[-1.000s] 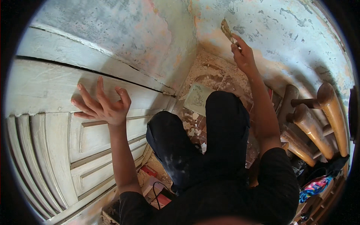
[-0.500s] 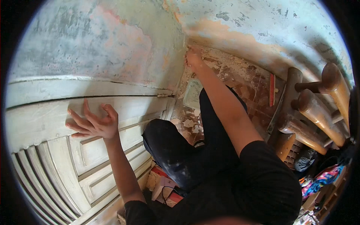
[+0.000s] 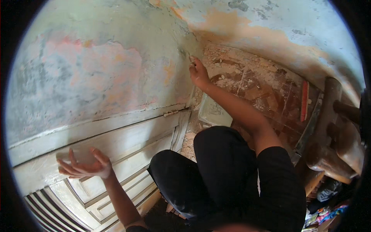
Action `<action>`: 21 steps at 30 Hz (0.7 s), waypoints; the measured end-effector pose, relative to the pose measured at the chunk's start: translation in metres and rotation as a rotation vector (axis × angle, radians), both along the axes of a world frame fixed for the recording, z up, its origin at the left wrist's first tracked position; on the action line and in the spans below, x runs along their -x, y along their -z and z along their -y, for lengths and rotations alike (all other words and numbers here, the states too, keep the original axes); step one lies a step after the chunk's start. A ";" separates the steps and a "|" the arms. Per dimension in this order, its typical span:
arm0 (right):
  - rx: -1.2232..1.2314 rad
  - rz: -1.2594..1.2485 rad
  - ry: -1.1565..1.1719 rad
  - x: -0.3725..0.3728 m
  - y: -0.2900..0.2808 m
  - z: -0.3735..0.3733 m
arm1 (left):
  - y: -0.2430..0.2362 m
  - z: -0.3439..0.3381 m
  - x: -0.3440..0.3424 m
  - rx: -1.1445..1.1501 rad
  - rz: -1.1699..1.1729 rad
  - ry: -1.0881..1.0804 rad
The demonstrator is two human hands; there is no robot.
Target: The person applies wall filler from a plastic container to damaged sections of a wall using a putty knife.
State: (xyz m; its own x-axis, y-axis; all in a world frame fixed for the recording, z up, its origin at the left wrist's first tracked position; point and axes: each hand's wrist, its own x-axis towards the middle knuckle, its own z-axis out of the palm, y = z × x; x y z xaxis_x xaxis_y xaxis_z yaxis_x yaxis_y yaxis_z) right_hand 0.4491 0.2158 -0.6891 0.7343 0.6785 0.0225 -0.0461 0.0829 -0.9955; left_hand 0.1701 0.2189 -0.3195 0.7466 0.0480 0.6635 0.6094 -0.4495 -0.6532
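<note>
My left hand (image 3: 85, 165) is open, fingers spread and slightly curled. It is at the upper part of the cream panelled door (image 3: 141, 137); I cannot tell whether it touches the wood. Near the corner, my right hand (image 3: 199, 74) is closed beside the patchy plaster wall (image 3: 116, 65). Its fingers are pinched, and whatever small thing they grip is too hard to make out. Just below that hand, a pale, flat rectangular piece (image 3: 215, 111) lies on the floor, partly covered by my right forearm and knee.
Plaster crumbs litter the reddish tiled floor (image 3: 259, 96). A red strip (image 3: 304, 101) lies by the far wall. Brown wooden furniture with thick rounded legs (image 3: 328, 154) stands at the right, above a dark plastic bag (image 3: 329, 189) and colourful cloth (image 3: 331, 213).
The view has shifted, so door and corner sit lower. My right hand has come out of the corner along the left wall. My left hand stays spread by the door.
</note>
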 end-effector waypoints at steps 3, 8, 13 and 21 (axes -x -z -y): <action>-0.062 -0.145 -0.120 0.026 -0.001 0.001 | -0.003 0.001 -0.005 -0.038 0.018 0.024; -0.094 0.028 -0.057 0.069 0.021 0.035 | -0.004 -0.003 0.000 -0.044 0.021 -0.006; -0.078 -0.055 0.029 0.069 0.029 0.033 | -0.006 -0.004 -0.001 -0.034 -0.007 -0.014; -0.071 0.040 -0.011 0.064 0.001 -0.007 | -0.004 -0.009 0.002 -0.030 -0.016 0.012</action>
